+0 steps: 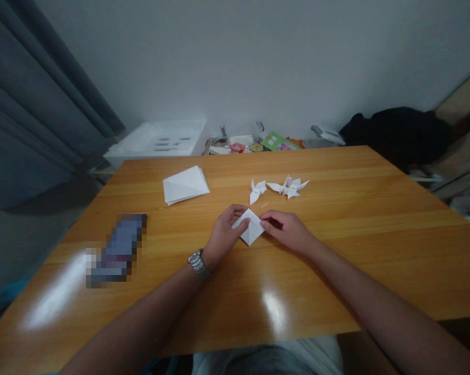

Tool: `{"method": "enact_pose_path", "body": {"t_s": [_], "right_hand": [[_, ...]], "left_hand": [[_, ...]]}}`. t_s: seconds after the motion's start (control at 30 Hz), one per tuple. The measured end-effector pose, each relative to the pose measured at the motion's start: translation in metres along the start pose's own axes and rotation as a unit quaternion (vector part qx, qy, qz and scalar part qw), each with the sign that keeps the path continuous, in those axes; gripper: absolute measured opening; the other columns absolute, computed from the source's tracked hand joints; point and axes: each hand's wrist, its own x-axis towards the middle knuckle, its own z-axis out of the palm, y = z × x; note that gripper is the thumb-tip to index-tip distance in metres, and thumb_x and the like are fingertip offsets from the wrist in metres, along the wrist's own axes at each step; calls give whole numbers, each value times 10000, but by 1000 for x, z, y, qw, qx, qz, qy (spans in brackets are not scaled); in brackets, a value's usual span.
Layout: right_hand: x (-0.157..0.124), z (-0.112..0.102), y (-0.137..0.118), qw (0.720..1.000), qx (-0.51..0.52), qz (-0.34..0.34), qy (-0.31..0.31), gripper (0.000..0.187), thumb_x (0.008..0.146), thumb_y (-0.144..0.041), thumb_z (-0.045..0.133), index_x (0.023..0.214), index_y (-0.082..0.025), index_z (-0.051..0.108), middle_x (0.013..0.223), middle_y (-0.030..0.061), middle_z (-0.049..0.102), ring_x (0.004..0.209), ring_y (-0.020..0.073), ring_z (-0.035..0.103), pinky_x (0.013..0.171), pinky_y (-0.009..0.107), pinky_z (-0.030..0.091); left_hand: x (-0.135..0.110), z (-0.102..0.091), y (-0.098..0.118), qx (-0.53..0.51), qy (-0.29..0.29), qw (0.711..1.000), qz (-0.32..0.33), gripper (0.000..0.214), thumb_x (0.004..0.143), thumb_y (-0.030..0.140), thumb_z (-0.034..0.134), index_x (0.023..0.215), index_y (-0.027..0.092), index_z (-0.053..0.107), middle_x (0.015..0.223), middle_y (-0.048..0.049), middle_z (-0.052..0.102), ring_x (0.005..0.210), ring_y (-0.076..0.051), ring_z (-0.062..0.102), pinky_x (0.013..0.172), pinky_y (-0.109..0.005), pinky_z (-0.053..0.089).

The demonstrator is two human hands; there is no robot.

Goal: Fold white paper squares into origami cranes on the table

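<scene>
A small white sheet of folded paper, diamond-shaped with a crease down its middle, is held between both hands over the table. My left hand grips its left side, thumb on top and fingers behind. My right hand pinches its right corner between thumb and fingertips. Just beyond the hands lie white folded paper cranes, close together, and another paper crane to their left. A thin white sliver of paper rests in front of them.
On the wooden table, a stack of white paper lies at the back left. A blurred-out phone-like object is at the left. Behind the table stand a white tray, a green booklet and a black bundle.
</scene>
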Motion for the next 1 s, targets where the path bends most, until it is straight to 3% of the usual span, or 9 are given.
{"method": "enact_pose_path", "body": {"t_s": [0.27, 0.77, 1.0], "right_hand": [[-1, -2, -2, 1000, -1, -8, -15, 203, 978, -320, 533, 957, -205, 699, 898, 26, 735, 787, 172, 644, 718, 284, 451], [-4, 5, -6, 994, 97, 37, -22, 234, 963, -401, 568, 952, -200, 687, 856, 24, 719, 758, 173, 633, 694, 283, 466], [-4, 5, -8, 996, 82, 37, -26, 228, 973, -388, 553, 943, -203, 682, 841, 18, 716, 744, 168, 631, 672, 275, 453]], "left_hand": [[-6, 2, 17, -13, -1, 999, -40, 302, 892, 456, 648, 920, 155, 646, 842, -35, 688, 725, -148, 641, 627, -231, 501], [-8, 3, 21, 45, -30, 998, -15, 313, 897, 454, 637, 820, 150, 627, 752, -15, 652, 663, -124, 583, 590, -213, 454], [-10, 5, 22, 69, -36, 997, -9, 243, 907, 395, 627, 859, 157, 646, 776, -20, 685, 666, -124, 617, 598, -208, 479]]}}
